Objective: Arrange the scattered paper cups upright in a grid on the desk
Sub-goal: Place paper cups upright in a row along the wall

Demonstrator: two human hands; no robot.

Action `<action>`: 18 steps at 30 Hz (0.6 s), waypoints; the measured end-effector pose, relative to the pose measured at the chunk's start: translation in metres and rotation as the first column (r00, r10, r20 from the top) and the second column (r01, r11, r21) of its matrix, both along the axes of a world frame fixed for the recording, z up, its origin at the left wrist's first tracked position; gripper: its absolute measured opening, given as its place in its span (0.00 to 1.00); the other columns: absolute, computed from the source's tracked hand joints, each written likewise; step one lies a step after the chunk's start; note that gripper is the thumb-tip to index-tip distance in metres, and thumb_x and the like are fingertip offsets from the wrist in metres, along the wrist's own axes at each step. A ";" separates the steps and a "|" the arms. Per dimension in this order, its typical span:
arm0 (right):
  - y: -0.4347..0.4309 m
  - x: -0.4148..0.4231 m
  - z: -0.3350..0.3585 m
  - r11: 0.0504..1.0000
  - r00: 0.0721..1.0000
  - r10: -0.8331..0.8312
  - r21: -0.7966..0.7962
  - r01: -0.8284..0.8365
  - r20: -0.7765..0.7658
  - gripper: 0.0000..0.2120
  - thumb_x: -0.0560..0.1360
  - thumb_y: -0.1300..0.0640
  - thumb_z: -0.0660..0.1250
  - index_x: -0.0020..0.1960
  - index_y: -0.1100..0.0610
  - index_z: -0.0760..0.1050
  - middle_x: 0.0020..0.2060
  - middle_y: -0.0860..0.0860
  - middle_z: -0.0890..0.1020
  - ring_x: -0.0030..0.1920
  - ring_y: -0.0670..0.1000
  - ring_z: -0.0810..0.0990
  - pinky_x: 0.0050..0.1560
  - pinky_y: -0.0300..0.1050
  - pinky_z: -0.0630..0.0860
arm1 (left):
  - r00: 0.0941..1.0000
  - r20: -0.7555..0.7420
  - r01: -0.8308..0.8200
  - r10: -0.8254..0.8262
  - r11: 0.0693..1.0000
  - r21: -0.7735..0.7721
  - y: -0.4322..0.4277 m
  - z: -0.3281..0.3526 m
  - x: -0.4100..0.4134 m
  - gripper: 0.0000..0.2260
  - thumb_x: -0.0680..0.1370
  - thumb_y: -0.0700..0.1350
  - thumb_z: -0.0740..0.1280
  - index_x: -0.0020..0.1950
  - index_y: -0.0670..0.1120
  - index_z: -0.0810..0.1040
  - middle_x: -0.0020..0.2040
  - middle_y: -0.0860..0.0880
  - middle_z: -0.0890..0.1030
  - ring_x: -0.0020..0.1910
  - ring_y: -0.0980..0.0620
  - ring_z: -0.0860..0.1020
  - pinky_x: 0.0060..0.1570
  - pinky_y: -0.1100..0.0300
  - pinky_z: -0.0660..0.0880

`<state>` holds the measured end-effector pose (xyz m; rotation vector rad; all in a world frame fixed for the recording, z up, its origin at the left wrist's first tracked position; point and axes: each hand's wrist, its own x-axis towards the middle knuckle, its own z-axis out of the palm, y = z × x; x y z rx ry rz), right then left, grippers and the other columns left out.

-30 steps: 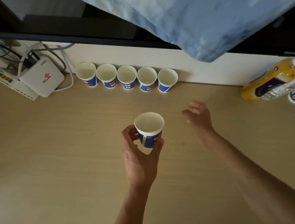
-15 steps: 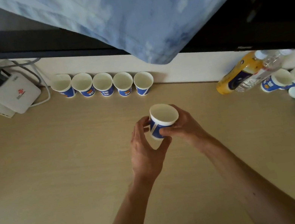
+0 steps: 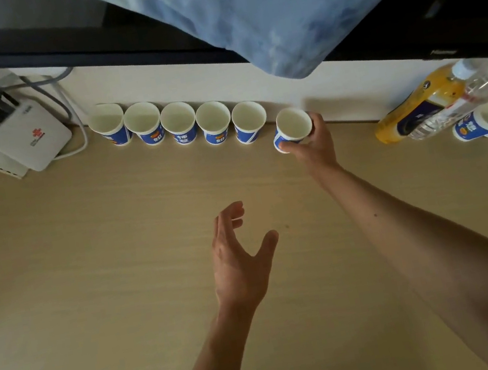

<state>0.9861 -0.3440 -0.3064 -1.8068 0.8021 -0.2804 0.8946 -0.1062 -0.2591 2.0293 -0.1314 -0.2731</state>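
Our right hand (image 3: 314,145) grips a paper cup (image 3: 294,123), thumb on the near side and fingers wrapped round the far side, mouth facing up. We cannot tell whether its base touches the desk (image 3: 89,277). The cup sits at the back of the desk beside the wall, just to the right of the row of five cups (image 3: 178,123), with a small gap between it and the row's last cup (image 3: 249,118). All five in the row stand upright, side by side, off to the left of our right hand and well beyond our left.

Our left hand (image 3: 237,262) hovers over the bare wood nearer to us, fingers spread and relaxed, thumb out, holding nothing.

To the right of our right hand lie an orange bottle (image 3: 409,111) and a clear bottle (image 3: 479,84) on their sides, and just past them the scattered cups (image 3: 483,123), several tipped over. Far to the left of both hands sits a white router (image 3: 29,141) with its cables. A blue cloth (image 3: 270,10) hangs above our right hand.
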 end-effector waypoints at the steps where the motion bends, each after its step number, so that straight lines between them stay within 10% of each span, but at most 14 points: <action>1: -0.002 0.006 -0.004 1.000 1.000 0.004 -0.016 -0.004 -0.008 0.30 0.64 0.62 0.80 0.63 0.55 0.72 0.51 0.45 0.80 0.47 0.43 0.79 0.41 0.24 0.70 | 1.000 0.003 0.000 0.000 1.000 0.005 0.002 -0.001 0.001 0.27 0.72 0.46 0.78 0.67 0.49 0.71 0.62 0.57 0.76 0.57 0.58 0.76 0.52 0.68 0.70; 18: -0.001 0.039 -0.027 0.998 0.999 -0.034 -0.056 0.032 -0.039 0.31 0.64 0.64 0.80 0.64 0.58 0.72 0.52 0.48 0.82 0.46 0.46 0.79 0.39 0.23 0.70 | 1.000 -0.011 -0.001 0.001 1.000 -0.005 0.011 -0.004 0.015 0.28 0.71 0.47 0.78 0.68 0.51 0.71 0.61 0.57 0.77 0.58 0.59 0.76 0.54 0.67 0.71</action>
